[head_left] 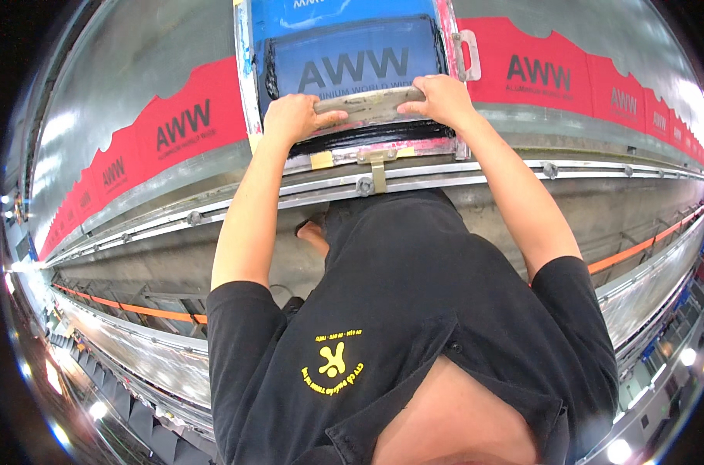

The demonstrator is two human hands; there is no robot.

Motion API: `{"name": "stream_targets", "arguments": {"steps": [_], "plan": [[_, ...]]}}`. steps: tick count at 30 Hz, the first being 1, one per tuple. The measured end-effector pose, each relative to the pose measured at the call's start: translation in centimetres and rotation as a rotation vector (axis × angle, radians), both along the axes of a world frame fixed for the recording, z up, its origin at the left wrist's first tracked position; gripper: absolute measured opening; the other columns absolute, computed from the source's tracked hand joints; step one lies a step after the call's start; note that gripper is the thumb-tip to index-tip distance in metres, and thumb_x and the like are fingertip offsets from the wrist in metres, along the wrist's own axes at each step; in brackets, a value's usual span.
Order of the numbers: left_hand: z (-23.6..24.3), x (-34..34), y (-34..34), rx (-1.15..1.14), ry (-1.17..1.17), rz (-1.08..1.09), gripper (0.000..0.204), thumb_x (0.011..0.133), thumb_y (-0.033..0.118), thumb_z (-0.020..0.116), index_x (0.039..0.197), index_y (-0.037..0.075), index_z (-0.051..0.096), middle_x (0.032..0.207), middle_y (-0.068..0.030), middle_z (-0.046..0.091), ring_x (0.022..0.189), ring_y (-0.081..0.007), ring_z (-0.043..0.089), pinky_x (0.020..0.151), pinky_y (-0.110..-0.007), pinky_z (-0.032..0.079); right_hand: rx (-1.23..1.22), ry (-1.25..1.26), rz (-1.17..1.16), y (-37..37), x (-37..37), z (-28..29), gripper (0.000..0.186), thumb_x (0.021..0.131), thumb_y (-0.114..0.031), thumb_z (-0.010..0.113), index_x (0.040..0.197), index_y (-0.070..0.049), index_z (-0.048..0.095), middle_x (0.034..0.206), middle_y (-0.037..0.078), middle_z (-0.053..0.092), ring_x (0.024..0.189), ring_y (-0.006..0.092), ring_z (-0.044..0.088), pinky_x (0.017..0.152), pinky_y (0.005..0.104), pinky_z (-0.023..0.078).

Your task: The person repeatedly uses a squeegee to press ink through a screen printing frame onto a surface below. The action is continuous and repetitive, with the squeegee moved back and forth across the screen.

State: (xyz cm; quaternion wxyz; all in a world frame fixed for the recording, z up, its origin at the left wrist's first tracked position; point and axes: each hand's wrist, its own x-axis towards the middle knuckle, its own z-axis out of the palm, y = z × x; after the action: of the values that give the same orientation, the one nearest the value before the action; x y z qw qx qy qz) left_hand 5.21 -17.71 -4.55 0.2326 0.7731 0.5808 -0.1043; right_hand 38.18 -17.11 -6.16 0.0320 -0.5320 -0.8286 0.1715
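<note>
Both hands grip one wooden squeegee handle (370, 106) that lies crosswise on the near part of a screen-printing frame (247, 85). The left hand (294, 118) wraps the handle's left end, fingers curled over its top and the thumb stretched along its near face. The right hand (442, 97) closes over the right end in the same way. Just near of the handle, a band of black ink (367, 141) shines along the frame's near edge (wet-looking, and touching the squeegee's lower side). Beyond the hands the blue mesh (352, 54) carries dark lettering. A metal pull handle (468, 54) sits on the frame's right rail. To the left and right of the frame, red printed fabric pieces (181, 124) lie in a row along the long grey table (135, 62). A metal guide rail (522, 172) runs along the table's near edge. The person wears a black shirt (414, 310).
</note>
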Motion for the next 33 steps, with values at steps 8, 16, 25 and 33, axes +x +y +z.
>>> {"name": "stream_targets", "arguments": {"steps": [8, 16, 25, 33], "plan": [[-1.4, -1.5, 4.6, -0.221, -0.012, -0.016, 0.096, 0.072, 0.095, 0.063, 0.097, 0.003, 0.082, 0.094, -0.021, 0.078, 0.098, -0.0388, 0.076, 0.089, -0.05, 0.059, -0.41, 0.014, -0.017, 4.2, 0.0, -1.9, 0.073, 0.08, -0.074, 0.077, 0.108, -0.007, 0.079, 0.101, 0.016, 0.078, 0.098, 0.0346, 0.074, 0.085, 0.0472, 0.057], [1.4, -5.6, 13.9, 0.059, -0.079, -0.032, 0.093, 0.078, 0.094, 0.058, 0.093, 0.005, 0.08, 0.088, -0.0198, 0.078, 0.093, -0.0394, 0.076, 0.083, -0.051, 0.059, 0.15, 0.468, -0.929, 11.1, 3.4, -1.3, 0.04, 0.101, -0.039, 0.075, 0.112, -0.001, 0.078, 0.102, 0.009, 0.08, 0.094, 0.0147, 0.074, 0.086, 0.031, 0.056], [-2.9, -7.5, 19.3, 0.137, -0.217, -0.154, 0.043, 0.094, 0.051, 0.072, 0.11, 0.011, 0.077, 0.103, -0.0172, 0.077, 0.103, -0.0387, 0.073, 0.086, -0.052, 0.058, -0.388, 0.808, -1.081, 13.0, 2.4, -6.8, 0.035, 0.101, -0.031, 0.076, 0.125, -0.006, 0.072, 0.079, -0.005, 0.059, 0.065, 0.0059, 0.049, 0.058, 0.0248, 0.042], [-4.4, -6.2, 9.7, 0.271, -0.426, -0.041, 0.038, 0.09, 0.018, 0.069, 0.129, 0.015, 0.07, 0.124, -0.0106, 0.073, 0.117, -0.0362, 0.067, 0.1, -0.049, 0.055, -0.396, 0.951, -1.019, 11.5, 1.9, -3.1, 0.034, 0.102, -0.03, 0.074, 0.128, -0.008, 0.071, 0.076, -0.005, 0.058, 0.062, 0.0069, 0.05, 0.053, 0.0257, 0.041]]}}
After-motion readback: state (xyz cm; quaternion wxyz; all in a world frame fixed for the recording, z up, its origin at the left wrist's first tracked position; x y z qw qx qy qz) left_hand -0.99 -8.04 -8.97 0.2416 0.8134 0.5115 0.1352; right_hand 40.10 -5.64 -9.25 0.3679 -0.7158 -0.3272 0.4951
